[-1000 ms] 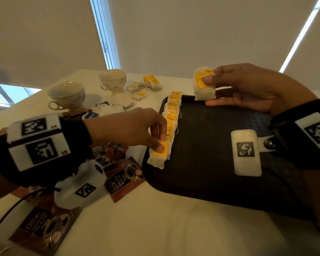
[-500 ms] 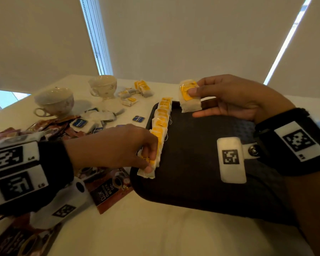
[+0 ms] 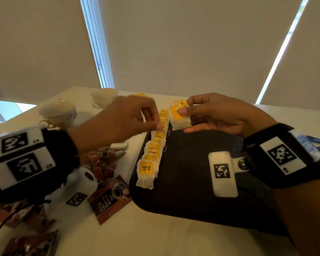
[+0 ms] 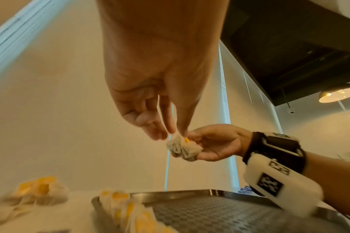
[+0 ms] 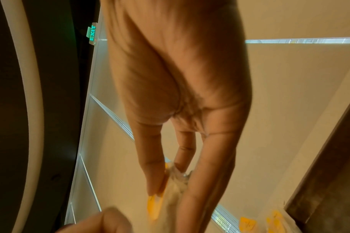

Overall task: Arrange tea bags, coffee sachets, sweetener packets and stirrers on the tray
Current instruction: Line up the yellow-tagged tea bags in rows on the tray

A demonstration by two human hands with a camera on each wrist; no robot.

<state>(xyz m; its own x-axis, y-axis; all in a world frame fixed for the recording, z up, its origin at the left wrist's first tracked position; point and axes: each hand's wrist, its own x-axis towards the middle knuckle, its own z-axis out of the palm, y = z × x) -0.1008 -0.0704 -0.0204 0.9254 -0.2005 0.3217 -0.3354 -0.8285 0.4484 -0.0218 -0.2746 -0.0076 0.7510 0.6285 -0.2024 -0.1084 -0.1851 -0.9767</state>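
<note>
A dark tray (image 3: 192, 163) (image 4: 210, 212) lies on the white table. A row of tea bags (image 3: 151, 154) (image 4: 130, 211) with yellow tags runs along its left edge. Above the tray's far left corner my right hand (image 3: 185, 120) (image 4: 196, 145) (image 5: 172, 192) grips a small stack of tea bags (image 3: 179, 117) (image 4: 183, 148) (image 5: 170, 189) between thumb and fingers. My left hand (image 3: 160, 125) (image 4: 176, 132) is at the stack's left edge, thumb and forefinger drawn together. It is blurred, so I cannot tell whether it pinches a bag.
Two teacups (image 3: 58, 113) (image 3: 104, 97) stand at the back left. Brown coffee sachets (image 3: 109, 200) lie scattered left of the tray, under my left forearm. Loose tea bags (image 3: 140, 94) (image 4: 38, 192) lie beyond the cups. The table's front (image 3: 155, 237) is bare.
My left hand has left the near end of the row and swung up to the stack in my right hand. The right hand has kept its hold.
</note>
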